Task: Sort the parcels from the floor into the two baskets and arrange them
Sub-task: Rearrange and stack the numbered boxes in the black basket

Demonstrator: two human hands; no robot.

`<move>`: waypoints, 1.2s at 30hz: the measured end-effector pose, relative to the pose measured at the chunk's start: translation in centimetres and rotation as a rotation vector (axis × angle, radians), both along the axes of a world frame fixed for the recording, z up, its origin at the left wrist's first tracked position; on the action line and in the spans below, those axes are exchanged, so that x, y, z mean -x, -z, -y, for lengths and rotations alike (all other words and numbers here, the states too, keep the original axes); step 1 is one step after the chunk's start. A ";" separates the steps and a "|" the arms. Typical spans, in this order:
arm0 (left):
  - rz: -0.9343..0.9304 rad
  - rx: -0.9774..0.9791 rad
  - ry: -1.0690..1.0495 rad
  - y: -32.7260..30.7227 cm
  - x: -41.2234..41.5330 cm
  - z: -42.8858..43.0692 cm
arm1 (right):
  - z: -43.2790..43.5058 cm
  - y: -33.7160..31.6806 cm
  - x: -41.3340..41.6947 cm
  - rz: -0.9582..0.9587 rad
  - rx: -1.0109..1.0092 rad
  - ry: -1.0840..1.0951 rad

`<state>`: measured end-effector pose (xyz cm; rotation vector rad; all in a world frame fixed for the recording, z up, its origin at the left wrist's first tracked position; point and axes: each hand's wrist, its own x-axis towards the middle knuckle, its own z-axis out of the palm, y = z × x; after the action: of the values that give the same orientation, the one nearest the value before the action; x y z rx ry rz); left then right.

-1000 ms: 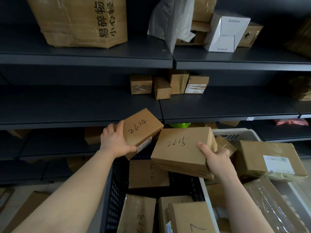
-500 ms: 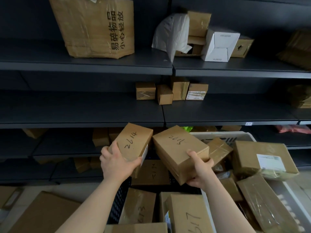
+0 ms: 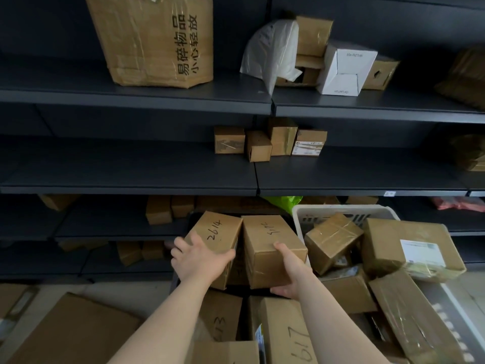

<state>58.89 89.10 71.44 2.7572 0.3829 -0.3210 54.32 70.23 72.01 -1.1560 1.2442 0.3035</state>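
2 cardboard parcels are being held side by side, touching, just left of the white basket (image 3: 298, 219). The box marked 2614 (image 3: 217, 232) is being gripped at its near end by the left hand (image 3: 199, 258), fingers over the top, thumb on the side. The other numbered box (image 3: 267, 245) is being clamped by the right hand (image 3: 288, 274), thumb atop, fingers under. Both are being judged light & stiff, since each is being carried 1-handed. Taped faces are prob. slick, so near edges/corners are being favoured for grip.

box marked 2614 (image 3: 217, 237) beside second brown parcel (image 3: 270, 248), both upright, touching, over black basket (image 3: 174, 281)
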 end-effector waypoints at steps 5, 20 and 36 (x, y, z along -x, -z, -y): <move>-0.030 0.052 0.006 2.1 -0.7 1.0 | 1.2 5.9 -2.2 -0.033 0.012 -0.109; -0.201 0.171 0.153 7.6 -2.7 -0.1 | 1.4 5.8 -4.0 -0.048 0.503 -0.702; -0.320 0.210 0.171 6.7 -1.5 -1.3 | 1.2 3.3 -2.5 0.095 0.400 -0.810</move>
<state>60.41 90.40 64.79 2.5365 0.1774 -0.8031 56.78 69.00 68.74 -1.9781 0.7122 0.6043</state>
